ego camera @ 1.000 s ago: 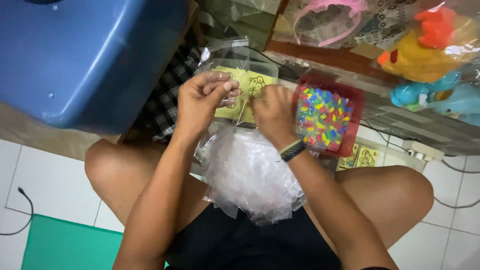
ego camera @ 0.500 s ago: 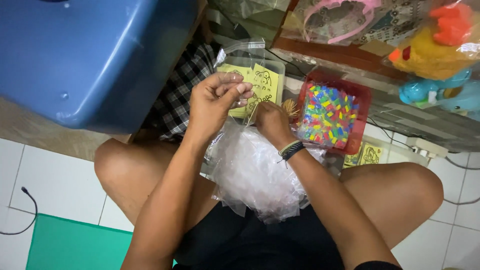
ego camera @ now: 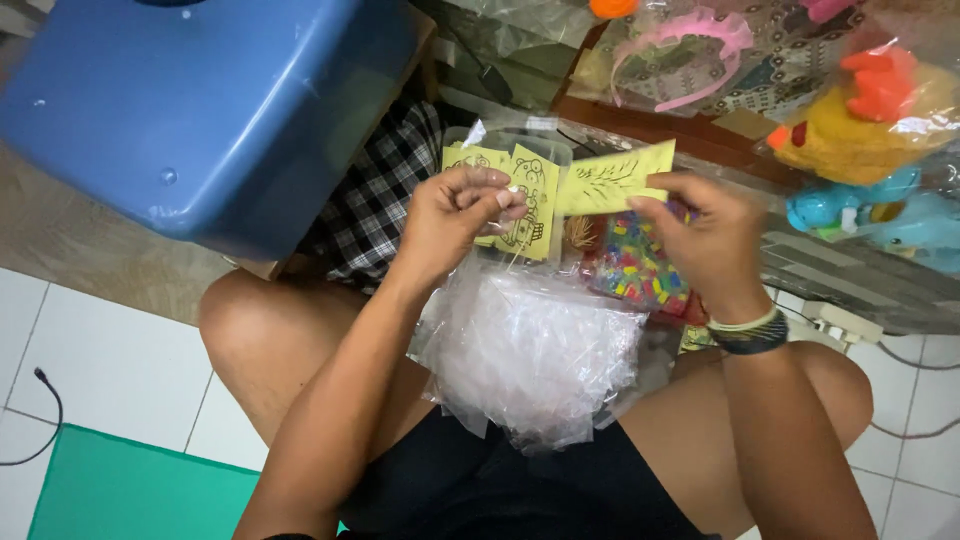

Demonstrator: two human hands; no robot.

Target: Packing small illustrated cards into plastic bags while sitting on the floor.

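My left hand (ego camera: 455, 222) pinches a small clear plastic bag (ego camera: 515, 245) together with a yellow picture card (ego camera: 531, 203), held above my lap. My right hand (ego camera: 712, 240) is raised to the right and holds another yellow card (ego camera: 612, 178) by its end. A heap of clear plastic bags (ego camera: 530, 350) lies on my lap below both hands. Behind my right hand sits a red tray (ego camera: 690, 305) filled with small coloured pieces (ego camera: 632, 262). A clear box (ego camera: 520, 140) with more yellow cards stands behind my left hand.
A big blue plastic tub (ego camera: 200, 100) fills the upper left, over a checked cloth (ego camera: 375, 195). Bagged plush toys (ego camera: 870, 110) and a pink headband (ego camera: 690, 45) lie at the back right. White floor tiles, a green mat (ego camera: 130, 490) and cables surround my legs.
My right hand has lifted away from the left hand to the right, now holding a yellow card in the air. The left hand stays at the small bag.
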